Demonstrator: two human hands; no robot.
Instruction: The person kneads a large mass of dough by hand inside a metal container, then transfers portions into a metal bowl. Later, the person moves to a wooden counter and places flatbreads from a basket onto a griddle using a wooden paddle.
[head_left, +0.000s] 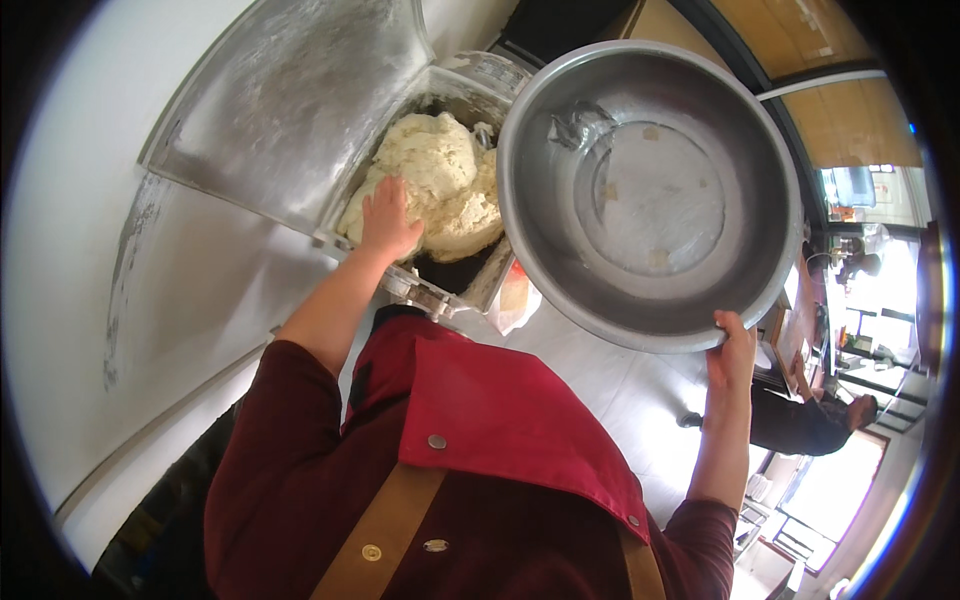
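Observation:
A large lump of pale dough (427, 161) fills much of the metal tub of a dough mixer (480, 292). My left hand (390, 217) lies on the dough's near left side, palm down with the thumb apart. In my right hand (731, 349) is the rim of a big grey basin (652, 300), tilted so that its inside faces me. Its far left edge overlaps the mixer's right side, and whether it rests there cannot be told. Some clear wrinkled film or wet residue (581, 127) shows on the basin's inner wall. Part of the mixer's shaft (484, 136) sticks out beside the dough.
The mixer's metal lid (292, 105) stands raised against the white wall (67, 225) at left. A plastic bag (516, 304) hangs or stands between mixer and basin. Another person (806, 420) is at a counter on the far right. Pale floor tiles (600, 382) lie below.

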